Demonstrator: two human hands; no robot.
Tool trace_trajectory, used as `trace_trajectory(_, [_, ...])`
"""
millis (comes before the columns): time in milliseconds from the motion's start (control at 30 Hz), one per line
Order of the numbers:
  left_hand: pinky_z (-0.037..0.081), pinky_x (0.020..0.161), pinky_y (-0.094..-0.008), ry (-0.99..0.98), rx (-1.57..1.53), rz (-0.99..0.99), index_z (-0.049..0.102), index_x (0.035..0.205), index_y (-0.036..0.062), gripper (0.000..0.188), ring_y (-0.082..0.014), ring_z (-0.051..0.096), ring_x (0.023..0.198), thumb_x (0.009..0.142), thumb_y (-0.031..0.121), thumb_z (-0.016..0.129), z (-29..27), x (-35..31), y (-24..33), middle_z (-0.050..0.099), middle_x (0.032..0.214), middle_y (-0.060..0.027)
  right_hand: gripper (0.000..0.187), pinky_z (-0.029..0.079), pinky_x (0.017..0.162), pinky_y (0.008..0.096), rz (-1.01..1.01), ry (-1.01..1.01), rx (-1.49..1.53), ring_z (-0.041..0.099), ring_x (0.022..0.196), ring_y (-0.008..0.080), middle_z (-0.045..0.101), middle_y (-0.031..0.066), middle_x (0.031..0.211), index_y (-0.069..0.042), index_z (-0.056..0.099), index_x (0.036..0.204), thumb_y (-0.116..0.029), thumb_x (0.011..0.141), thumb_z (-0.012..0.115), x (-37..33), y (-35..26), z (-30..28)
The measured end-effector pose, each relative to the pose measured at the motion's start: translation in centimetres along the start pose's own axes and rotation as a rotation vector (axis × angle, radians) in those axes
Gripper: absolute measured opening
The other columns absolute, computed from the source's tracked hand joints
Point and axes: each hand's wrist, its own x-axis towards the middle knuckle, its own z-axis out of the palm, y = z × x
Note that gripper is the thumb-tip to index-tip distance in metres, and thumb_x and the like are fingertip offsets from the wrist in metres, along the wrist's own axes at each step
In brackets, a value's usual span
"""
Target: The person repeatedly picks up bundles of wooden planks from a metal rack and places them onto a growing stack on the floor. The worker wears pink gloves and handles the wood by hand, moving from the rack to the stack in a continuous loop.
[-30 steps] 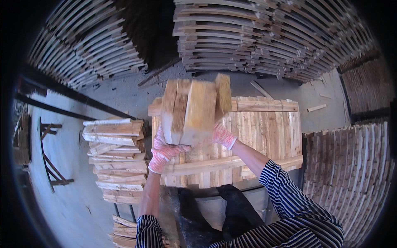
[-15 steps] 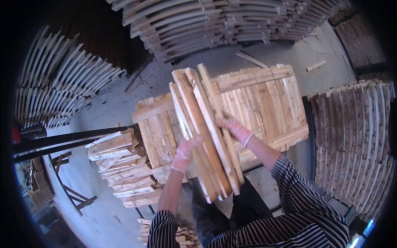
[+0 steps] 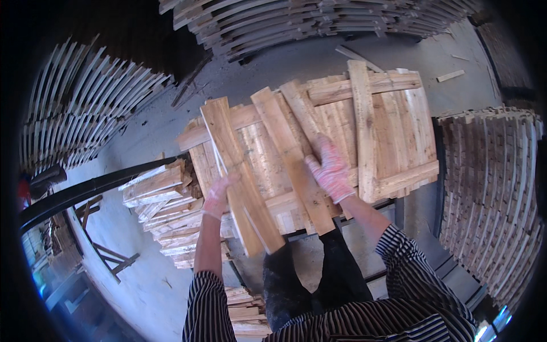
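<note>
Fingers of the right hand are spread, thumb well apart, resting against the wood rather than wrapped round anything. The left hand has its fingers at the outer edge of a pair of overlapping boards; it's kinda blurry there, so I can't tell if they're actually pinching. A middle board slants between the two sets of fingers and seems to touch the right thumb. Big change from half a second ago: the boards were one bundle gathered between both hands, now they're fanned out. Just past the right fingertips there's a narrower board, and a loose board sits by itself to their right. My read: the pieces can now be handled one by one, though they lie pretty uneven. Beneath the fingers is a layer of planks, with a crosspiece right of them. Left of the left fingers, a pile of short boards. Way beyond the fingertips, a big timber stack.
</note>
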Motion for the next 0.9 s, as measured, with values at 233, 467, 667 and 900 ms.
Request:
trace_trajectory(233, [0.037,0.116,-0.0407,0.789,0.604,-0.024,0.031,0.152,-0.0076,0.110,-0.0386,0.047,0.138,0.073,0.047,0.086,11.3,2.1,0.5,0.049,0.146,-0.0308,0.100,0.045,0.102,0.0498,0.135,-0.059,-0.466,0.050,0.129,0.0414,0.039,0.0240,0.153,-0.016,0.021,0.159,-0.046,0.082,0.078,-1.1,-1.1,7.6])
trace_trajectory(467, [0.043,0.111,-0.0379,0.574,0.430,-0.158,0.025,0.151,-0.0095,0.109,-0.0324,0.050,0.135,0.075,0.035,0.087,9.0,1.5,2.2,0.047,0.146,-0.0288,0.093,0.047,0.098,0.0491,0.098,0.024,-0.605,0.053,0.124,0.0396,0.043,0.0246,0.148,-0.015,0.024,0.158,-0.044,0.086,0.074,-1.4,-0.6,8.3])
trace_trajectory(667, [0.046,0.105,-0.0357,0.683,0.427,0.069,0.030,0.153,-0.0031,0.106,-0.0300,0.059,0.123,0.072,0.030,0.092,-3.0,-2.1,-3.0,0.057,0.138,-0.0258,0.084,0.047,0.097,0.0512,0.005,0.031,-0.493,0.054,0.118,0.0431,0.044,0.0271,0.144,-0.010,0.029,0.155,-0.039,0.088,0.071,-2.3,-7.6,11.7])
trace_trajectory(900, [0.047,0.104,-0.0375,0.427,0.130,0.130,0.031,0.155,0.0028,0.090,-0.0293,0.061,0.121,0.083,0.021,0.082,-3.4,0.2,-3.5,0.058,0.139,-0.0218,0.074,0.044,0.106,0.0480,-0.127,-0.105,-0.195,0.048,0.130,0.0447,0.042,0.0310,0.147,-0.009,0.037,0.152,-0.042,0.092,0.065,-3.0,-8.2,20.7])
